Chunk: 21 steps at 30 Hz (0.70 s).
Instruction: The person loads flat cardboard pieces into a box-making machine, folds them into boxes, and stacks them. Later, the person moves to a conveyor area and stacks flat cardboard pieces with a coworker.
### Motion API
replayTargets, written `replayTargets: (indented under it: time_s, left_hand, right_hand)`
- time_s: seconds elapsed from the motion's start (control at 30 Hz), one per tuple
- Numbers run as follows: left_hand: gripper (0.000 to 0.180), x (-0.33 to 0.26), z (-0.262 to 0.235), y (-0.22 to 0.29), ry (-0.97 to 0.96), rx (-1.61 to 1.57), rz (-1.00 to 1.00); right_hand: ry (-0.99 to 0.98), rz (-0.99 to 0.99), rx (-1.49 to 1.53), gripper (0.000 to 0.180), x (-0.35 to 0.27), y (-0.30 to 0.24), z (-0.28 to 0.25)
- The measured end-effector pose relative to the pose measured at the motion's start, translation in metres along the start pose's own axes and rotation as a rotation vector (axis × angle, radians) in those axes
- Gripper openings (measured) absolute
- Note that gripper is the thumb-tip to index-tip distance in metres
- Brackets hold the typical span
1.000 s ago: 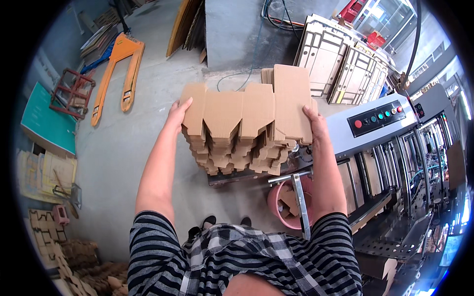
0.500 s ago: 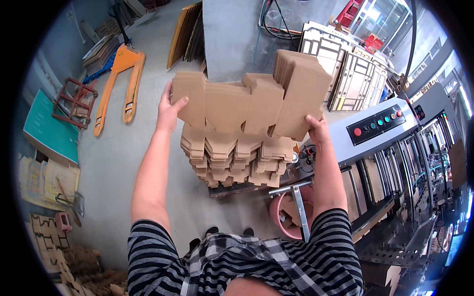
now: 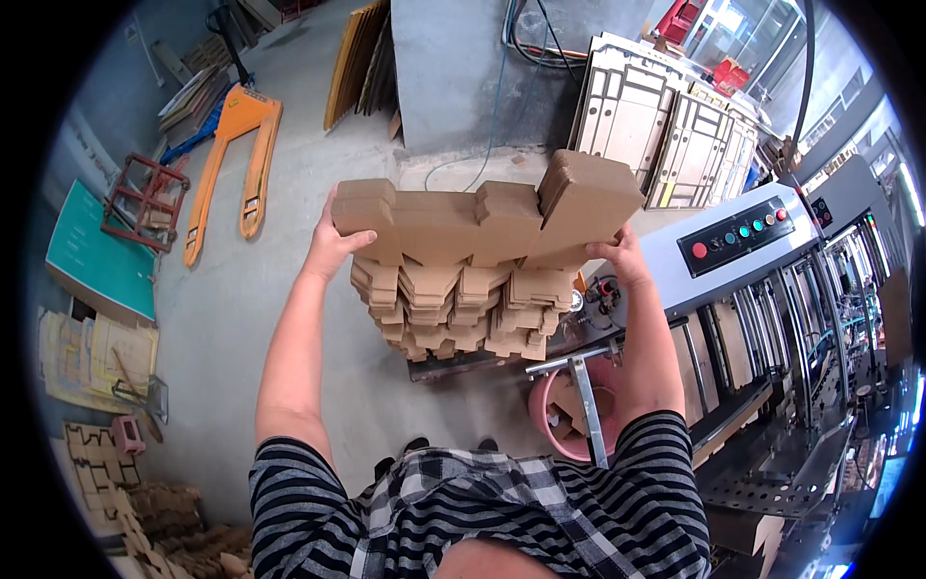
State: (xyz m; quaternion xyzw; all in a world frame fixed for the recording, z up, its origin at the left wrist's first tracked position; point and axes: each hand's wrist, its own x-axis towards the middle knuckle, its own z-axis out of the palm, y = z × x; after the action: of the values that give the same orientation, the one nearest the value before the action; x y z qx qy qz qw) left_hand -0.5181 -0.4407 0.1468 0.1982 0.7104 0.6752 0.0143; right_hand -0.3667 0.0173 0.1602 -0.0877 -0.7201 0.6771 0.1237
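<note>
A thick bundle of die-cut cardboard blanks spans the space between my hands, brown with notched edges. My left hand grips its left end, thumb over the near face. At the right end my right hand clasps it the same way, thumb in front and fingers mostly hidden behind. Directly beneath stands a tall stack of similar cardboard blanks, its layers fanned unevenly. The bundle covers the stack's top, so I cannot tell whether it rests fully on it.
On the right is a machine with a button panel and rollers. A pink bin with cardboard scraps sits below a metal bar. An orange pallet jack stands far left; patterned boards lean at the back.
Both hands have lowered the bundle toward the stack. Its top edges have tipped toward me, showing more of the upper side. The grip is unchanged.
</note>
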Motion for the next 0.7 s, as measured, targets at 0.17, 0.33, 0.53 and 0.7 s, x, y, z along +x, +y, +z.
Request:
replayTargets:
  time_s: [0.17,0.33,0.53,0.7]
  left_hand:
    - [0.104,0.000,-0.003,0.009,-0.069,0.169,-0.007]
    - [0.101,0.003,-0.008,0.023,-0.144,0.382,-0.029]
    - [0.097,0.002,-0.015,0.025,-0.159,0.482,-0.041]
    - [0.093,0.004,-0.011,0.030,-0.157,0.512,-0.051]
  right_hand:
    - [-0.104,0.048,-0.393,0.057,-0.004,-0.037,0.016]
    - [-0.142,0.013,-0.459,0.051,-0.001,-0.035,0.010]
    - [-0.096,-0.021,-0.506,0.047,-0.001,-0.034,0.019]
    - [-0.120,-0.014,-0.465,0.046,0.006,-0.023,0.011]
